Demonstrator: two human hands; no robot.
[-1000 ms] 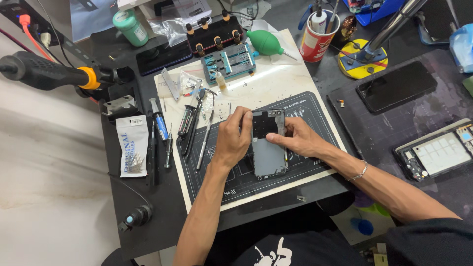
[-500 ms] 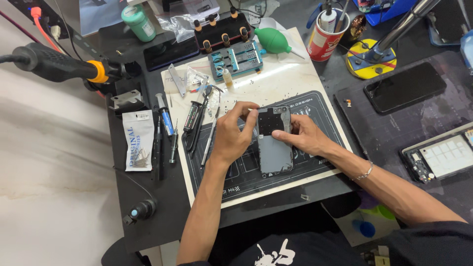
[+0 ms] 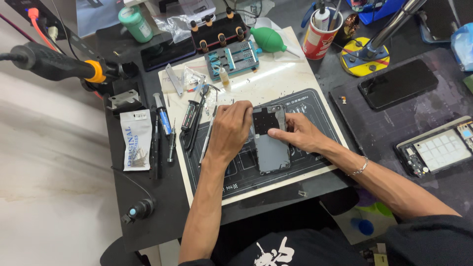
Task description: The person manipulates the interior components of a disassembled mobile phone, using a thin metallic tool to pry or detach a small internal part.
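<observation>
A: Since it lies opened and flat near the frame's centre, how would that slim dark-grey rectangular phone body [image 3: 271, 143] handle?

B: Light and stiff, I'd judge, but fragile where the black upper section is exposed; best taken by its long edges. Its long axis runs near to far, the black end pointing toward the top of the frame. It rests on the black rubber work mat with white grid lines [image 3: 315, 111], on the tabletop.

A: And the grip?

B: The left hand [image 3: 230, 129] curls over the phone's left edge, fingers bent at the upper corner; whether it pinches anything, I cannot tell. The right hand [image 3: 301, 133] presses its right edge, fingers loosely spread, not closed around it.

A: Farther off?

B: A teal metal clamp fixture [image 3: 234, 58], then a green rubber air blower [image 3: 270, 40].
</observation>
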